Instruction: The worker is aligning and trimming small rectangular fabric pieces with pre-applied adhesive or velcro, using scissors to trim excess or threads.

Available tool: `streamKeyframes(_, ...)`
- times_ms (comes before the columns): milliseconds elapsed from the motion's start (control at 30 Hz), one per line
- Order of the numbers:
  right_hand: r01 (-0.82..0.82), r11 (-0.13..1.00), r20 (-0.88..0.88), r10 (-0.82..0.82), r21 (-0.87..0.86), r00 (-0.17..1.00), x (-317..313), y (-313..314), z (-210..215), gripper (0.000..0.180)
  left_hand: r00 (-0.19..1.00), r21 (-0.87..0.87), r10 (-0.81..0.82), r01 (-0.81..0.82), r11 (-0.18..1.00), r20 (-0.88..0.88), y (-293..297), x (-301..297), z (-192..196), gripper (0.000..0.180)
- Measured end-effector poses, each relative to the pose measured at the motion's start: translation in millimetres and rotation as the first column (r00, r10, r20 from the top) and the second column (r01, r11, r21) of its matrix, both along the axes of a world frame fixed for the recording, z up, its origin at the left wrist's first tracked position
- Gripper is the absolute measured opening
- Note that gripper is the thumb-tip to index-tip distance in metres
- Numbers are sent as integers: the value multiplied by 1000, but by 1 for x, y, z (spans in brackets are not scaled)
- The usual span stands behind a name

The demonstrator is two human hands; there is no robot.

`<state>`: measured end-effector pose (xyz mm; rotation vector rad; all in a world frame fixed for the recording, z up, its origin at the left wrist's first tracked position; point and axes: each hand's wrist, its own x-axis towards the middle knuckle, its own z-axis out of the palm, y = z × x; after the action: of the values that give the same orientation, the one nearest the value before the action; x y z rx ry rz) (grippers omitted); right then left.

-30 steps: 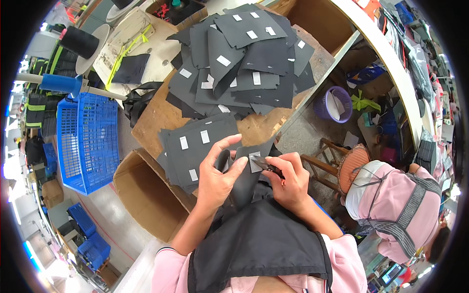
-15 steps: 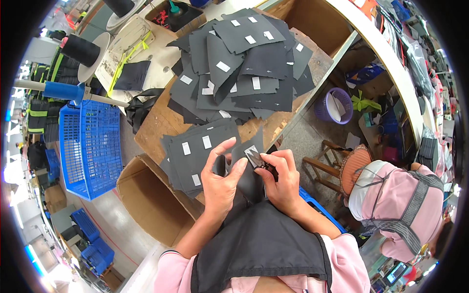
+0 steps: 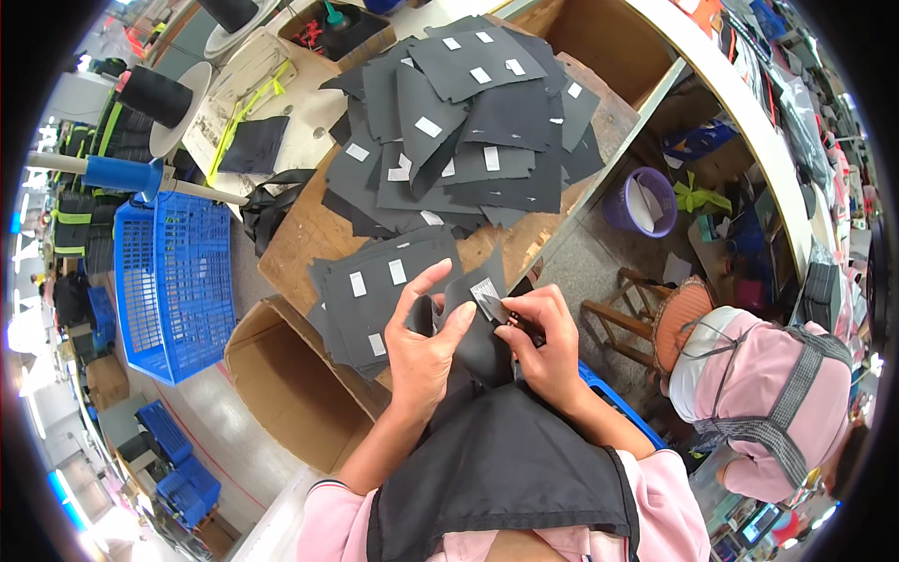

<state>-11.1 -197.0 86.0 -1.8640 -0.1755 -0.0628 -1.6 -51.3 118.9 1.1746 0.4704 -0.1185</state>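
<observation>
Both hands grip one black fabric piece (image 3: 473, 323) above the worktop (image 3: 300, 248) edge, the left hand (image 3: 426, 351) closed on its left side, the right hand (image 3: 552, 351) pinching a small tool (image 3: 510, 314) at its white label, upper right.

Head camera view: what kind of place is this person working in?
Probably a garment or bag sewing workshop: heaps of cut black fabric pieces with white tags cover a wooden table, and large black thread cones stand nearby.
</observation>
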Motion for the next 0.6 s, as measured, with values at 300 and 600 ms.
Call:
streamKeyframes(300,44,974,196,1,-223,981,7,0,8,31,997,74,-76,75,994,13,3,-4,-9,43)
streamKeyframes(600,89,989,150,-71,-117,986,0,0,12,29,996,163,-79,71,984,44,2,-4,-9,42)
